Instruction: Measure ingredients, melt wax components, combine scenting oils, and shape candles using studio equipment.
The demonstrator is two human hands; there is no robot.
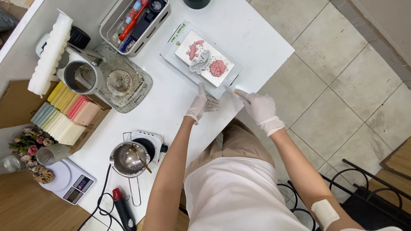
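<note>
Mid-frame, our gloved left hand (201,104) presses flat, fingers spread, beside the white rectangular tray (185,60); right hand (259,106) pinches a thin stick (236,92)

White tray (184,64) with pink moulded shapes (217,67)

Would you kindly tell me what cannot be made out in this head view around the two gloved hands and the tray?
- Thin object at the right hand: too small and blurred to identify.
- Left hand: whether it touches the tray is unclear.
- Dark round object: cut off by the top edge.
- Contents of the white bin: jumbled, partly cut off.
- Scale display: too small.
</note>
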